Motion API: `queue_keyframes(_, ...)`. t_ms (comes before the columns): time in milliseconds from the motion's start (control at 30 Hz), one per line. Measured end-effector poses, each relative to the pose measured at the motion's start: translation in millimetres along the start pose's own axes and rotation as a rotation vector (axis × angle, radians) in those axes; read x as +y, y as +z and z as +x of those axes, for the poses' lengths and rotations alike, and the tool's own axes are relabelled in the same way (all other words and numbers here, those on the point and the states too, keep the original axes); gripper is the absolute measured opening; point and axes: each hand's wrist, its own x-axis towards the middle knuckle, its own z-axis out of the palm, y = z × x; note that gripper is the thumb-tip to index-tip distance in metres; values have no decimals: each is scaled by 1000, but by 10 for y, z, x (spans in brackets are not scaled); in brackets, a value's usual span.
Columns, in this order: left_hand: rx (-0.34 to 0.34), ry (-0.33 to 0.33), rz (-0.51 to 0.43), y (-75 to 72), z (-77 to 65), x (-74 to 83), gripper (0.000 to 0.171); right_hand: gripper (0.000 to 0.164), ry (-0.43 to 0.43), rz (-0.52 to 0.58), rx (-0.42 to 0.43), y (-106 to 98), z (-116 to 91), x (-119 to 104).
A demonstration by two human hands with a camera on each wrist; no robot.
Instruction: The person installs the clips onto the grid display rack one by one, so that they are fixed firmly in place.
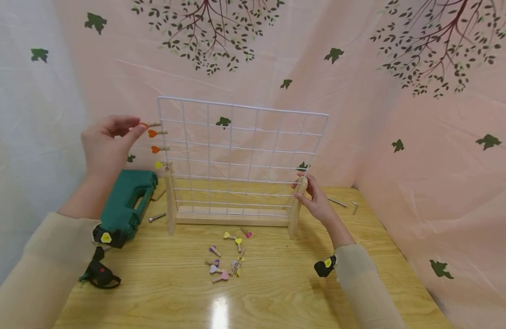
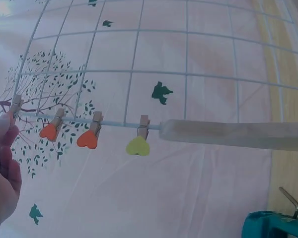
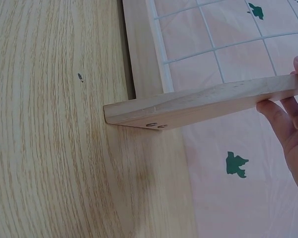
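A white wire grid [image 1: 245, 148] stands upright in a wooden stand [image 1: 232, 219] on the table. My left hand [image 1: 111, 139] pinches a small wooden clothespin [image 1: 154, 124] with an orange heart at the grid's upper left edge. Below it, two clothespins with orange hearts [image 1: 153, 133] and one with a yellow-green heart [image 1: 159, 165] are clipped along the same edge; the left wrist view shows this row of hearts [image 2: 88, 139] too. My right hand [image 1: 317, 201] grips the top of the stand's right wooden post [image 3: 213, 101], thumb on one side and fingers on the other.
Several loose heart clothespins [image 1: 224, 275] lie on the table in front of the stand. A green tool case [image 1: 127, 201] sits at the left, with a bolt [image 1: 157, 218] beside it. Another bolt [image 1: 337, 202] and a hex key [image 1: 355, 208] lie at the right. Patterned curtains [image 1: 401, 183] hang behind.
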Motion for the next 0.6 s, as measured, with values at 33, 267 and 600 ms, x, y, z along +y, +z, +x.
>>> queue_keyframes(33,28,4,4,5,24,32,28,54,0,5,1,1,1,-1)
queue_keyframes(267,101,-41,6,16,181,81,29,54,15,16,4,10,1,-5)
queue_keyframes(600,25,-21,63,77,349,-58,28,55,11,7,2,0,-1,-3)
